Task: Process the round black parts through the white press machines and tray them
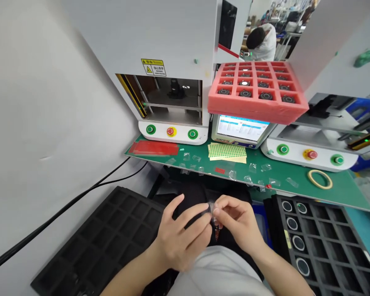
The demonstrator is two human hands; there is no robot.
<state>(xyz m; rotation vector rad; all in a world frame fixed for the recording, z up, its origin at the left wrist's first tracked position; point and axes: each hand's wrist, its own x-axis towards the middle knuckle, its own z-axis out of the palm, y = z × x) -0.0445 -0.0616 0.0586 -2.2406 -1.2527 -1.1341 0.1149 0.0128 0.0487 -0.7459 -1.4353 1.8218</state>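
My right hand (pixel 239 222) is closed in a pinch on a small piece of clear film (pixel 212 208) above my lap. My left hand (pixel 185 234) faces it with fingers stretched out and apart, the thumb standing away. Its fingertips come up to the left edge of the film; whether they grip it I cannot tell. Something small, dark and coppery (pixel 216 233) shows just below the right fingers, mostly hidden. Several bits of clear film (pixel 232 175) lie scattered along the front of the green bench (pixel 200 153) ahead.
A black compartment tray (pixel 111 234) lies left; another black tray (pixel 323 234) at right holds several ringed round parts (pixel 298 243). A pink foam tray (pixel 255 106) of dark parts rests above a monitor (pixel 242 128). Press machines (pixel 172 133) stand behind. Also there: green-dot sticker sheets (pixel 227 153), red strips (pixel 154 148), a tape roll (pixel 320 179).
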